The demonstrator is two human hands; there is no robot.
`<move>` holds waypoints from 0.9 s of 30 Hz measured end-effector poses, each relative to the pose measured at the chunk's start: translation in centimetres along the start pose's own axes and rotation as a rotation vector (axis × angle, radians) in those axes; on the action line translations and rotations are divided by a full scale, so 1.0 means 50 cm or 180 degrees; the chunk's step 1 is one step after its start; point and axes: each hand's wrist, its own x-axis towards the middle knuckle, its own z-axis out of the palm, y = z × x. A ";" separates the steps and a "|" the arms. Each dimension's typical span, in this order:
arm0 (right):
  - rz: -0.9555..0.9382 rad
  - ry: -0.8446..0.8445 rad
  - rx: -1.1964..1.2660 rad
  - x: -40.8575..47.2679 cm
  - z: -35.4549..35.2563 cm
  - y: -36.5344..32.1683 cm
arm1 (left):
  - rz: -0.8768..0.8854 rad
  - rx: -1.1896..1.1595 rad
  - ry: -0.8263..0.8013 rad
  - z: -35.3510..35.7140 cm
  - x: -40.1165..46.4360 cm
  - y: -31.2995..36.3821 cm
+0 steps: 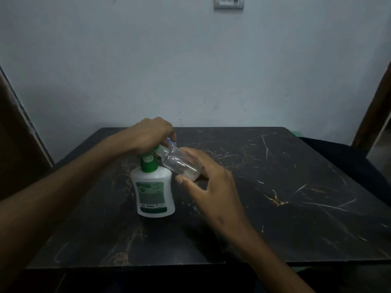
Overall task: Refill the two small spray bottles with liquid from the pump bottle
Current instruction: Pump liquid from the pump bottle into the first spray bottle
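**Small bottle held tilted at the pump spout**

We find a white pump bottle [154,190] with a green collar and pump head standing upright on the dark, scratched worktop [275,197], left of centre. Its green and white label faces the camera; the print is too small for us to read.

The left hand [151,134] sits on top of the pump head, fingers curled down over it, so that most of the pump top is hidden. We cannot tell how hard it presses.

The right hand [208,178] holds a small clear spray bottle [179,162] just beside the pump bottle, to its right. The thumb lies along the near side of the base and the fingers curve round the far side. The small bottle is tilted, its open neck raised toward the pump spout under the left hand and its base lower and to the right. We note a thin layer of whitish liquid gathered at the base. Neck and spout appear to meet, though the left hand's fingers cover the exact point of contact.

We see only one small bottle.

Behind the worktop stands a pale wall [190,60] with a switch plate [229,2] at the top edge.
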 end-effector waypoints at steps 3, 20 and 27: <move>0.0131 -0.0007 0.0045 -0.005 0.000 0.005 | 0.0023 0.0022 -0.0082 0.009 0.000 0.002; 0.0068 0.0230 0.0213 -0.009 0.007 0.003 | -0.0161 -0.0215 -0.0017 -0.009 -0.007 0.018; 0.0095 0.0262 0.0154 -0.017 0.011 0.007 | -0.0131 -0.0153 -0.0128 -0.006 -0.013 0.019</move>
